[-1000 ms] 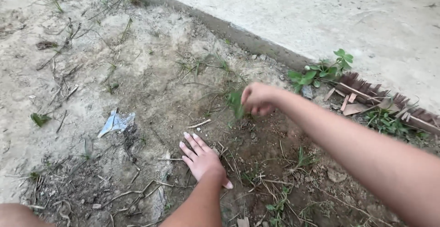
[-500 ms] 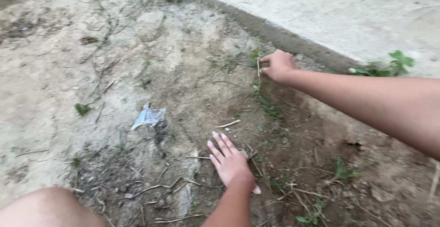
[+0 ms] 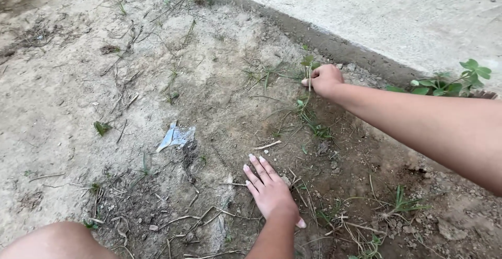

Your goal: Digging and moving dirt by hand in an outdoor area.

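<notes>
Right hand (image 3: pixel 325 79) fisted around weed stem (image 3: pixel 308 74); left hand (image 3: pixel 271 188) flat on soil (image 3: pixel 157 81).

We see soft, even daylight over the whole scene, with no hard shadows and no glare. The concrete slab (image 3: pixel 397 13) is the brightest area, pale and slightly washed out. Below the slab, the soil (image 3: pixel 157 81) reads clearly, its twigs and grass blades sharp. The right forearm (image 3: pixel 429 128), nearest the lens, looks a little soft. We notice only a faint darkening under the left hand (image 3: pixel 272 188) resting on the soil.
</notes>
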